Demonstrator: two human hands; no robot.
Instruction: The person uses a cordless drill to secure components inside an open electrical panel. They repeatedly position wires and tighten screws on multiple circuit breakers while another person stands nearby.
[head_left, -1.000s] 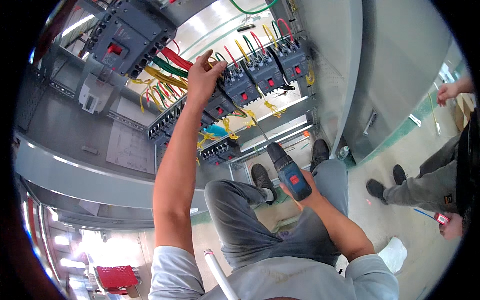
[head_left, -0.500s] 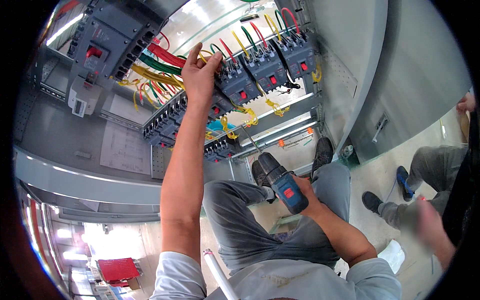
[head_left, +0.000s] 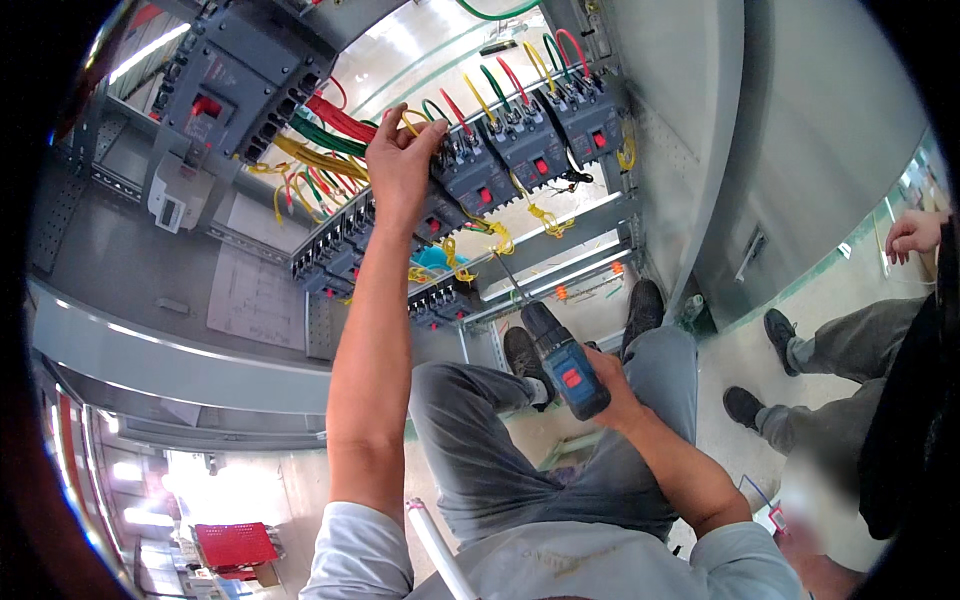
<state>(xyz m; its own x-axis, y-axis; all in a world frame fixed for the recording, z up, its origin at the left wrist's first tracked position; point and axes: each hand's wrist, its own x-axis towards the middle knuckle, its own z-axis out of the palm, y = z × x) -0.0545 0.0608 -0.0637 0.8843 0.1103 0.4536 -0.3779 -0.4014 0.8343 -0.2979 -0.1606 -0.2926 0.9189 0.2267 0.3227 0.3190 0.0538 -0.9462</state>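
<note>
My left hand (head_left: 402,175) reaches up to the row of circuit breakers. Its fingers close around a looped yellow wire (head_left: 412,122) beside the terminals of a dark grey breaker (head_left: 470,180); the fingertips partly hide the contact. My right hand (head_left: 615,390) grips a blue and black cordless drill (head_left: 565,362) above my lap. The drill's long thin bit (head_left: 508,274) points up toward the cabinet, apart from the terminals. Red, green and yellow wires (head_left: 512,80) arch from the tops of the breakers further right.
A large main breaker (head_left: 222,95) with thick red, green and yellow cables stands at the upper left. A paper drawing (head_left: 255,295) lies on the cabinet panel. The grey cabinet door (head_left: 800,130) curves along the right. Another person's hand (head_left: 915,235) and legs (head_left: 850,345) are at the far right.
My left hand stays at the yellow wire. The drill has shifted slightly left in the picture. At the right, the other person's foot and hands have moved.
</note>
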